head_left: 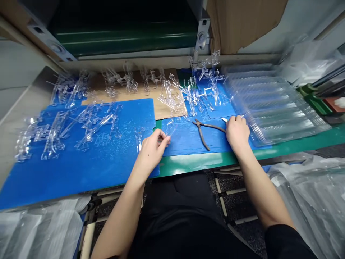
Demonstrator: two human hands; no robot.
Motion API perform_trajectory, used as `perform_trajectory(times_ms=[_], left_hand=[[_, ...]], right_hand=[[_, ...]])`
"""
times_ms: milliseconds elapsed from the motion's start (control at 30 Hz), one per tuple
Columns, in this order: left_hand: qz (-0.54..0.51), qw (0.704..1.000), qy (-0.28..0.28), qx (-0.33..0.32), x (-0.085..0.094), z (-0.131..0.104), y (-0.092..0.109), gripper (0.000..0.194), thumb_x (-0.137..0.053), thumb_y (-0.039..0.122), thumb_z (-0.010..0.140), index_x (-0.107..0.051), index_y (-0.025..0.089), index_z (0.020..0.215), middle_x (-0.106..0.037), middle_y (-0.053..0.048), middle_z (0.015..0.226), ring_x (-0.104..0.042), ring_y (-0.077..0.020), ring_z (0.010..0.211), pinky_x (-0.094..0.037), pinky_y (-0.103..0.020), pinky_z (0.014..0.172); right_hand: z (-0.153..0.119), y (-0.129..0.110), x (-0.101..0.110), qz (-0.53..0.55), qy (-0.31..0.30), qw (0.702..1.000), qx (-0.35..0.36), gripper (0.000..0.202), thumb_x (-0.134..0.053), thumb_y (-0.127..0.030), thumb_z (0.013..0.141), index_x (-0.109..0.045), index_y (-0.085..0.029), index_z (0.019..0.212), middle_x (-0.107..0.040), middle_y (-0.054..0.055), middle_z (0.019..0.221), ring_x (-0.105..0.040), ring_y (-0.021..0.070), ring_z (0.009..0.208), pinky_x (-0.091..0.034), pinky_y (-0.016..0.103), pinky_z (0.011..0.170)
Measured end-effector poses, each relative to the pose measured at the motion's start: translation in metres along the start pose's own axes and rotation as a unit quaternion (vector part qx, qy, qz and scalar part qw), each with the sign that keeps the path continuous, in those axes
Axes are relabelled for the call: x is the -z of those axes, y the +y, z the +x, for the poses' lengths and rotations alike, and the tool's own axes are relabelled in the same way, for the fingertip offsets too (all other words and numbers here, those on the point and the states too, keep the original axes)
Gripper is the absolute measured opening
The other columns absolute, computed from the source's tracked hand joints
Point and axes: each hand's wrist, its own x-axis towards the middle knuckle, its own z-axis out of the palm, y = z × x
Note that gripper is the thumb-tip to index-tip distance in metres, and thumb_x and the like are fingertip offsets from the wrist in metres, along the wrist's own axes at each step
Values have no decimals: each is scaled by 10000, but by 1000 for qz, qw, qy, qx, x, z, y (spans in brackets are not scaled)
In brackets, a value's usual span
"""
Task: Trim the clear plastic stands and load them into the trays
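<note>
My left hand (154, 148) is closed, thumb and fingertips pinching a small clear plastic part (171, 128) above the blue sheet. My right hand (237, 132) is curled shut on a knife, whose pale pointed blade (224, 119) pokes out on its left side; the handle is mostly hidden in the fingers. Between the hands lies a pair of side cutters (201, 131), jaws toward the upper left and handles spread, one handle end close to the right hand. Another clear part (139, 138) rests just left of my left hand.
Many clear moulded sprues (86, 122) lie across the blue sheets (67, 176) and the brown cardboard (161, 114). Stacked clear ribbed trays (277, 108) stand at the right, beside a green holder (312, 99). A green roller (126, 37) spans the back above the bench.
</note>
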Motion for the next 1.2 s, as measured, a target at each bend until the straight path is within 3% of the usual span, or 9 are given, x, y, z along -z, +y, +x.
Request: perform_trajectory(times_ms=[100,200,267,400,533,667,833,967,1200], left_hand=[[-194,981,-11,-17,9,-33,1,249,-654,416,1095,-478,241,1085,-776,-58,994,-758,-198,825,-614,-347,808],[-250,967,-14,-38,12,-60,-1,267,-649,373,1122,-457,271,1276,-657,37,835,-598,-120,659,-499,-234,651],[-262,963,-27,-57,10,-70,-8,288,-618,384,1145,-477,272,1371,-542,72,744,-494,-104,596,-412,-205,575],[-195,972,-23,-128,7,-82,-22,217,-590,344,1164,-628,237,1349,-526,71,694,-466,-82,526,-406,-214,549],[-84,978,26,-187,12,-90,-21,137,-652,187,1118,-734,217,1225,-749,3,849,-729,-124,741,-575,-245,768],[-52,971,50,-227,19,-96,-18,217,-602,104,1111,-731,208,1252,-809,-67,1092,-772,-188,1054,-594,-312,951],[-59,963,88,-249,21,-102,-27,76,-655,228,1118,-711,196,1159,-702,-45,917,-635,-174,829,-497,-319,752],[-39,961,83,-261,24,-105,-26,57,-654,200,1119,-709,191,1131,-700,-35,881,-618,-165,793,-469,-335,751],[-2,969,77,-236,27,-110,-19,50,-664,185,1109,-711,203,1116,-706,-28,885,-615,-163,784,-444,-344,754]], right_hand=[[-7,5,9,53,12,999,7,340,-403,-226,1110,-642,-49,1273,-683,333,1233,-657,422,1119,-520,521,902],[-32,2,22,144,34,989,26,349,-368,-300,1135,-581,-126,1349,-705,237,1131,-687,363,993,-529,503,883],[-59,-9,28,227,-2,972,63,340,-350,-391,1171,-563,-201,1356,-700,134,1033,-689,293,883,-543,434,819],[-115,-44,36,435,-165,879,106,317,-422,-553,1186,-503,-263,1287,-617,13,927,-594,175,685,-497,306,636],[-145,-69,48,525,-239,808,123,238,-420,-480,1210,-501,-259,1173,-594,-19,901,-548,133,652,-467,278,623],[-154,-81,63,477,-230,830,176,201,-422,-375,1220,-565,-248,1161,-643,0,923,-641,160,833,-507,301,791],[-161,-97,67,435,-145,844,277,112,-519,-216,1184,-615,-215,1242,-682,55,1100,-673,180,984,-517,315,884],[-165,-104,72,419,-85,832,354,334,-563,-94,1144,-622,-157,1467,-718,70,1111,-691,163,942,-535,285,869],[-172,-108,87,361,-77,833,411,404,-622,-110,1129,-621,-83,1532,-762,63,1071,-715,157,854,-551,281,769]])
